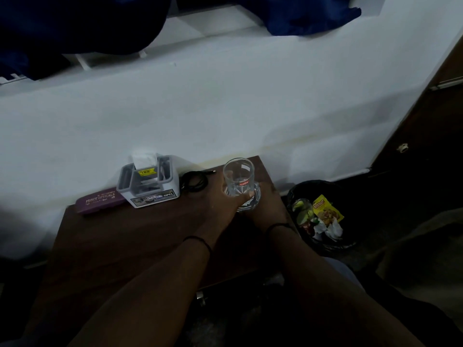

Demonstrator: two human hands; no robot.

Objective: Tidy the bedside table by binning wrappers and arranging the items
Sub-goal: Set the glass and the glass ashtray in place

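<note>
A clear drinking glass (238,175) with a red label stands at the far right of the dark wooden bedside table (120,236). My left hand (223,204) grips its lower part from the left, and my right hand (268,201) wraps round its base from the right. Left of the glass lie a coiled black cable (194,181), a grey organiser (150,184) with a white paper and a yellow tag in it, and a purple spectacle case (100,200) against the wall.
A black bin (318,216) on the floor to the right of the table holds a yellow wrapper (325,209) and other crumpled rubbish. A white wall runs behind the table. A dark door stands at the far right.
</note>
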